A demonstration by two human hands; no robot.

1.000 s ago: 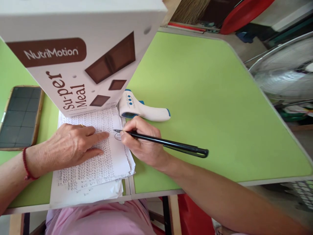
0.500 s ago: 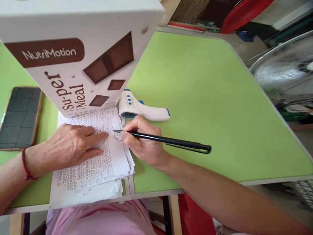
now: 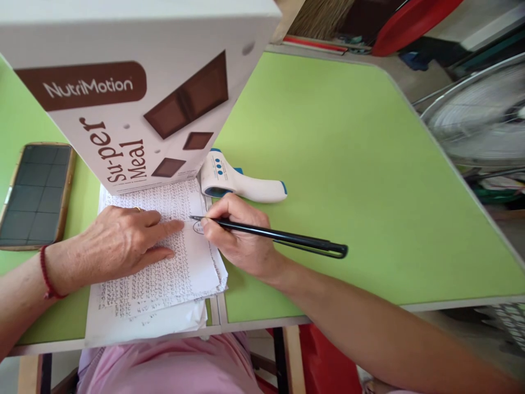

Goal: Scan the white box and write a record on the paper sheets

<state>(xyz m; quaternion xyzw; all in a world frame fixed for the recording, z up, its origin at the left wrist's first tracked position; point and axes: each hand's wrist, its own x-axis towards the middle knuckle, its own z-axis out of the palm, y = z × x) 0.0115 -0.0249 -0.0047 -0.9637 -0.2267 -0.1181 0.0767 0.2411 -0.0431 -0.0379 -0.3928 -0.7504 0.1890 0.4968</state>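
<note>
So I'm looking at somebody writing at a green table (image 3: 348,164), and the right hand (image 3: 241,235) has a proper closed pinch on a black ballpoint pen (image 3: 287,236). Thumb and index finger are shut round the barrel close to the writing end, so just a short bit of the point pokes out to the left of the grip. Most of the pen sticks out the other way, slanting over the hand to the right and a touch nearer, with the clip on that far-off end.

The point sits over the handwritten sheets (image 3: 200,262), right by the margin of the writing and just beside a small oval mark (image 3: 197,226) that the fingers partly cover. Can't tell if the tip is actually touching paper.

Left hand (image 3: 127,238) is palm down on the same pile, gripping nothing: index finger stretched out, thumb apart from it, the rest loosely curled. That index fingertip is just left of the pen point, not touching it.

Around them: an infrared thermometer (image 3: 258,189) just beyond the right hand, a NutriMotion box (image 3: 151,115) standing at the far end of the sheets, and a smartphone (image 3: 36,194) off to the left.
</note>
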